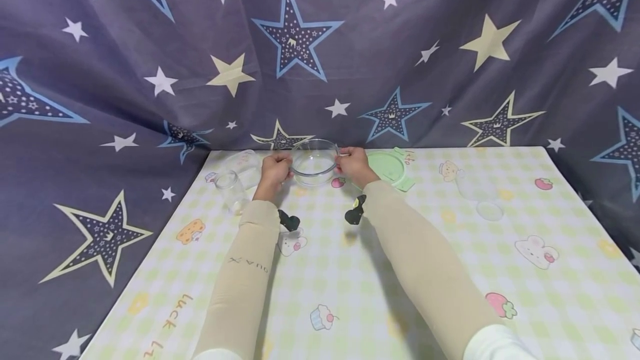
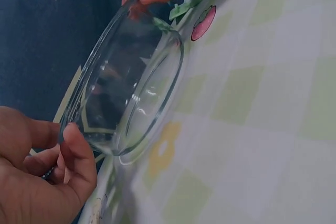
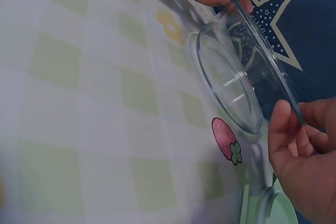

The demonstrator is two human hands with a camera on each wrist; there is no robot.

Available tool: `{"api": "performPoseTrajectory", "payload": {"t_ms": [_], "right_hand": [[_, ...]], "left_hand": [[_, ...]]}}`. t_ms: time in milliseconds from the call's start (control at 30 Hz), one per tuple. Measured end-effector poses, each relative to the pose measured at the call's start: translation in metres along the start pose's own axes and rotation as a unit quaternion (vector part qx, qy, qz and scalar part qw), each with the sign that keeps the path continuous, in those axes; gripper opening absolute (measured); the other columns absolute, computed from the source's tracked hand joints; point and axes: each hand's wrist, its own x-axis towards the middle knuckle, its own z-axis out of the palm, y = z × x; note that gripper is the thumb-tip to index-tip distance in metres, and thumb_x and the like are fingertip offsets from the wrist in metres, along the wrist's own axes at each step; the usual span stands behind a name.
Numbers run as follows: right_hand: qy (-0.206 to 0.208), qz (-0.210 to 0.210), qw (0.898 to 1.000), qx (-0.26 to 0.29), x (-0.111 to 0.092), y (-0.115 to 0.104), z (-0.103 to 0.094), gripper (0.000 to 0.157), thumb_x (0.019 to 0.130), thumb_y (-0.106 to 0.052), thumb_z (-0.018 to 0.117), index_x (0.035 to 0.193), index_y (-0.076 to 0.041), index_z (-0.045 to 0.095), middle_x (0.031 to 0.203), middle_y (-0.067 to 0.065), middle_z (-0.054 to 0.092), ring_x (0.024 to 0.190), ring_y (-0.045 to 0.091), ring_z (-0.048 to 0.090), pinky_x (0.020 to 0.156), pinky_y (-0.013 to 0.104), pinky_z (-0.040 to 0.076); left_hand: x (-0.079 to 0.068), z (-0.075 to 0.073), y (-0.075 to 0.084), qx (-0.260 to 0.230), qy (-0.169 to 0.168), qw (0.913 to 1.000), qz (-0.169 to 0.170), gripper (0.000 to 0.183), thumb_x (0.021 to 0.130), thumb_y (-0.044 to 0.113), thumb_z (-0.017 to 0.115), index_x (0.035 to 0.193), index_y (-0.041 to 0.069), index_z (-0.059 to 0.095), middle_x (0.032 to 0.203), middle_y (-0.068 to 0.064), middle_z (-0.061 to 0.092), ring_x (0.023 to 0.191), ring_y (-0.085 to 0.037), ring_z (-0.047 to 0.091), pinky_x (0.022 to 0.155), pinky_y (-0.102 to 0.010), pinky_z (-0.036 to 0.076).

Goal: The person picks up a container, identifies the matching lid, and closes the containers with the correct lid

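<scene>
though clear, round glass bowl (image 1: 314, 161)

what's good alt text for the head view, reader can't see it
A person's left hand and right hand hold a clear round bowl by opposite sides near the far edge of a checked tablecloth. A green lid lies to the right, clear containers to the left, starry curtain behind.
</scene>
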Motion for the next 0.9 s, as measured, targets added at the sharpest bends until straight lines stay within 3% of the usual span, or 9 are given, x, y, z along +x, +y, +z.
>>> {"api": "performPoseTrajectory", "payload": {"t_ms": [300,467,667,767,900], "right_hand": [[-0.025,0.014,0.998,0.054,0.006,0.006,-0.005,0.036,0.099,0.004,0.06,0.134,0.008,0.055,0.127,0.033,0.062,0.059,0.011,0.061,0.07,0.028,0.063],[-0.035,0.022,0.997,0.067,0.005,0.007,-0.007,0.039,0.099,0.004,0.059,0.138,0.008,0.054,0.131,0.031,0.06,0.064,0.014,0.062,0.082,0.035,0.063],[-0.039,0.025,0.997,0.067,0.003,0.007,-0.01,0.041,0.098,0.005,0.06,0.138,0.009,0.054,0.108,0.02,0.061,0.064,0.014,0.062,0.067,0.024,0.061],[-0.049,0.035,0.996,0.07,0.001,0.005,-0.013,0.04,0.098,0.005,0.06,0.138,0.008,0.054,0.101,0.015,0.059,0.068,0.016,0.063,0.072,0.027,0.062],[-0.06,0.046,0.994,0.075,0.0,0.004,-0.016,0.039,0.098,0.005,0.059,0.137,0.008,0.052,0.103,0.018,0.06,0.073,0.019,0.063,0.08,0.031,0.063]], "left_hand": [[-0.001,-0.004,0.0,-0.03,-0.035,0.9989,0.004,0.041,0.106,0.009,0.054,0.144,-0.005,0.051,0.13,-0.023,0.057,0.06,-0.007,0.052,0.057,-0.02,0.051],[-0.004,-0.005,0.0,-0.034,-0.04,0.9986,0.0,0.042,0.106,0.008,0.053,0.145,-0.006,0.049,0.121,-0.018,0.057,0.066,-0.01,0.053,0.061,-0.023,0.053],[-0.006,-0.007,0.001,-0.043,-0.053,0.9976,-0.008,0.044,0.104,0.006,0.055,0.146,-0.006,0.049,0.107,-0.009,0.056,0.072,-0.012,0.054,0.066,-0.024,0.056],[-0.005,-0.008,0.0,-0.052,-0.065,0.9963,-0.024,0.044,0.104,0.006,0.055,0.146,-0.005,0.049,0.105,-0.007,0.054,0.073,-0.012,0.054,0.068,-0.023,0.056],[-0.006,-0.009,0.002,-0.056,-0.081,0.9943,-0.043,0.044,0.105,0.007,0.056,0.147,-0.005,0.048,0.105,-0.006,0.052,0.074,-0.011,0.053,0.069,-0.021,0.057]]}}
